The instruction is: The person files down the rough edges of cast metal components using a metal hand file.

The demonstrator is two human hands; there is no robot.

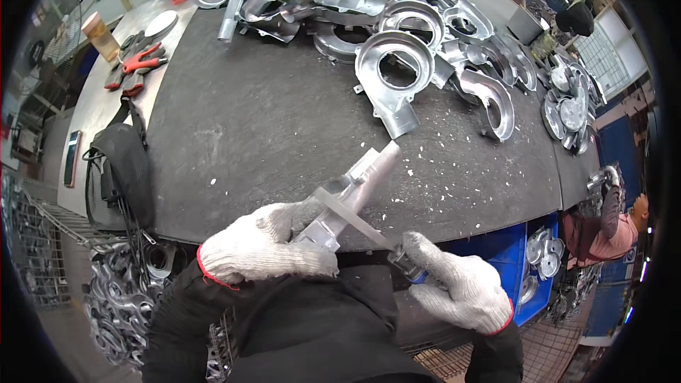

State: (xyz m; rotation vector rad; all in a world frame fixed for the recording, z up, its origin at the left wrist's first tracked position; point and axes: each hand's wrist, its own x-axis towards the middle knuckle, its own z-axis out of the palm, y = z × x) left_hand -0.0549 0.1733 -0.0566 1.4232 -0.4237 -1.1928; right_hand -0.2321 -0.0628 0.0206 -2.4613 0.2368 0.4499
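The left gloved hand (266,245) clenches a silvery cast-metal housing (355,188), its long axis pointing up-right; the right gloved hand (457,284) grasps a flat file (351,216) lying across it.

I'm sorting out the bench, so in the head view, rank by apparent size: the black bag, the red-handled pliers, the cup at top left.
1. black bag, clearly largest.
2. red-handled pliers.
3. cup; it looks close to the pliers, and fisheye bending near the rim makes that order unsure.
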